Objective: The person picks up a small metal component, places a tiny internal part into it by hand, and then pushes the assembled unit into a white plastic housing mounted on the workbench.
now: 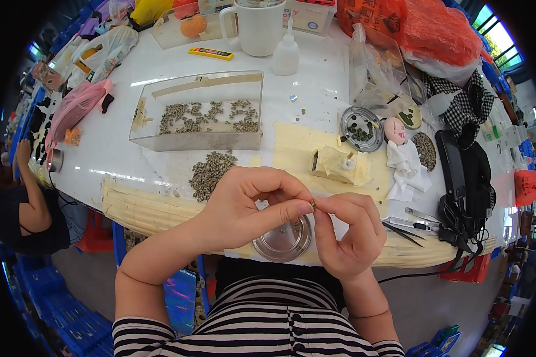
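Note:
Above the table's near edge, my left hand [244,202] and my right hand [354,235] meet at the fingertips. Both are closed in a pinch on one small brownish piece [313,203], too small to tell its kind. Under them lies a round metal dish [283,245], partly covered by my hands. Beyond my left hand is a loose pile of small grey-brown pieces [211,172]. Behind that pile, a clear plastic box [199,141] holds more of the same. A block wrapped in cream tape [339,165] stands beyond my right hand.
Tweezers [406,233] and a cutter knife [408,224] lie at the right, beside a black corded device [458,178]. Dishes of small green pieces [361,129] sit behind crumpled tissue [406,172]. A white mug [259,30] and squeeze bottle [286,55] stand farther back. Another person [33,208] sits left.

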The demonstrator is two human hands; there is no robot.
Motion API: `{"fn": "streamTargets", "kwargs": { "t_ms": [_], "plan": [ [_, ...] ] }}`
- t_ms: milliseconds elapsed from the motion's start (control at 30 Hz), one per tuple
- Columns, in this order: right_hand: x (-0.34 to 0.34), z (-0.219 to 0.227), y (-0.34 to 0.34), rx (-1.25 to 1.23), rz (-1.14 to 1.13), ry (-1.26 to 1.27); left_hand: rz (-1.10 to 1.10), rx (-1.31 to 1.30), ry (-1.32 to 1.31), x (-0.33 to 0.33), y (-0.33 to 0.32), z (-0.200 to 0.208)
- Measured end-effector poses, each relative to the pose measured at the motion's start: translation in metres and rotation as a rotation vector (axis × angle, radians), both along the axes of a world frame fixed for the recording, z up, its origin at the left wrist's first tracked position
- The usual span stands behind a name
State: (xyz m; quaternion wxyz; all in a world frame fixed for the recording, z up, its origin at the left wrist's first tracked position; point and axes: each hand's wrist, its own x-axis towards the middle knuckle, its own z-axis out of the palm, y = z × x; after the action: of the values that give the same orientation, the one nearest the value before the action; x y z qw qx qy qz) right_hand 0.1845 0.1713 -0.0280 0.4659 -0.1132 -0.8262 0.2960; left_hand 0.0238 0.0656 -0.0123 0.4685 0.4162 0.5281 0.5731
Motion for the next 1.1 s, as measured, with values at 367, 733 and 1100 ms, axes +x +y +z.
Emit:
{"fn": "streamTargets", "kwargs": {
  "t_ms": [367, 733, 1100],
  "plan": [
    [0.0005, -0.0004, -0.0001, -0.028, 0.024, 0.002, 0.027, -0.013, -0.058, 0.0004, 0.0, -0.001],
    [-0.0021, -0.0029, -0.0022, 0.148, -0.041, -0.084, 0.054, -0.063, -0.358, -0.0066, 0.003, -0.001],
    [-0.0017, -0.0048, -0.001, 0.118, -0.041, -0.067, 0.037, -0.03, -0.313, -0.0051, 0.0012, -0.0061]
  ]
}}
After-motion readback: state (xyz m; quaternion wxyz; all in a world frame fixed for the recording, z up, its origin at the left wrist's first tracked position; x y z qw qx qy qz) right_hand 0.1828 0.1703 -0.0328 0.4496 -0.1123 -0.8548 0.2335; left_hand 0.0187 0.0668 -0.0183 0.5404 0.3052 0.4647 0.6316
